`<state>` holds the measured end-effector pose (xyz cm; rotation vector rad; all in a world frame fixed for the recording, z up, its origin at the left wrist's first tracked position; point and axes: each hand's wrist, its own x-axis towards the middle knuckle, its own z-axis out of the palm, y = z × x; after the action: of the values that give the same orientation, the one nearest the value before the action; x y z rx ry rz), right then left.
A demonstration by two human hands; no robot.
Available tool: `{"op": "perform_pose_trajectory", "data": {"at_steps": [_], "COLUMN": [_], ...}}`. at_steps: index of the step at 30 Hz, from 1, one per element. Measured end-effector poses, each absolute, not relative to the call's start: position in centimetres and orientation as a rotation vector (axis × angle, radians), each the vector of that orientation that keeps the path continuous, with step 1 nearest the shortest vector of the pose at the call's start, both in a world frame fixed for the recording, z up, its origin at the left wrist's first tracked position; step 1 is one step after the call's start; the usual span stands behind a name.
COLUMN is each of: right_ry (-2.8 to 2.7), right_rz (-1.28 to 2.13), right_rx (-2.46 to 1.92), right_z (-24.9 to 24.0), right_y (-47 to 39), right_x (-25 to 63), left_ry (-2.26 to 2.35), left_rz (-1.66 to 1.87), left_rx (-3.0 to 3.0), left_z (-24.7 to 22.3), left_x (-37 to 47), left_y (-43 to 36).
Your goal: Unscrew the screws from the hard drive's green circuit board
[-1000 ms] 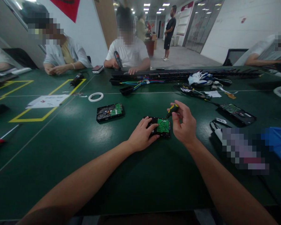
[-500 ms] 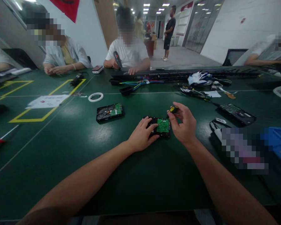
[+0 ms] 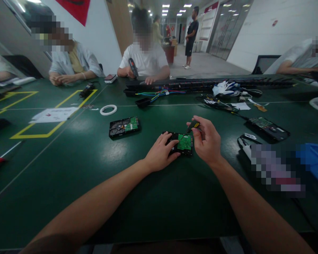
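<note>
Left hand [image 3: 160, 151]: fingers half-spread, holding down the left part of a black hard drive [image 3: 184, 141], which lies flat on the green tabletop [image 3: 169, 204]; no shift that I can see over the last second.

Right hand [image 3: 208, 139]: fingers closed around the handle of a yellow-and-black screwdriver [image 3: 194, 126], shaft slanting down leftward to the drive, by the left index fingertip; tip contact too small to tell. Changed: the handle sits rotated and slightly lower, which I read as a twist under way, with the drive kept steady.

Second hard drive [image 3: 124, 127], left, and third hard drive [image 3: 269, 129], right: green boards upward; no brand or label I can read.

Paper sheet [image 3: 53, 114], farther left: red mark, print illegible from here.

Co-worker's hand [image 3: 128, 72], far side: gripping a power driver [image 3: 133, 67].
</note>
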<state>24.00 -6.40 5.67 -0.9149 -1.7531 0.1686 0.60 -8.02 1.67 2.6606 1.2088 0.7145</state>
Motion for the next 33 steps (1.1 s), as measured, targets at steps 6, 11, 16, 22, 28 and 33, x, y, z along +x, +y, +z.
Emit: {"op": "perform_pose_trajectory", "data": {"at_steps": [6, 11, 16, 22, 28, 33], "right_ry": [-1.758, -1.74, -1.753, -1.741, -1.722, -1.73], "right_rz": [0.125, 0.012, -0.015, -0.023, -0.115, -0.092], "right_rx": [-0.931, -0.957, -0.935, -0.926, -0.994, -0.978], "right_z": [6.1, 6.6, 6.8, 6.9, 7.2, 7.1], "right_y": [-6.6, -6.8, -7.0, -7.1, -7.2, -7.2], "right_x": [23.8, 23.4, 23.2, 23.1, 23.2, 23.3], "left_ry": [1.201, 1.197, 1.2, 1.201, 1.197, 1.187], "left_rz": [0.721, 0.729, 0.734, 0.722, 0.714, 0.732], "left_rx": [2.66, 2.656, 2.668, 2.681, 2.664, 2.661], "left_z": [1.7, 1.6, 1.7, 1.5, 1.5, 1.5], "left_x": [0.5, 0.5, 0.6, 0.6, 0.5, 0.5], "left_y": [-8.0, -7.9, -8.0, -7.9, -7.9, -7.9]}}
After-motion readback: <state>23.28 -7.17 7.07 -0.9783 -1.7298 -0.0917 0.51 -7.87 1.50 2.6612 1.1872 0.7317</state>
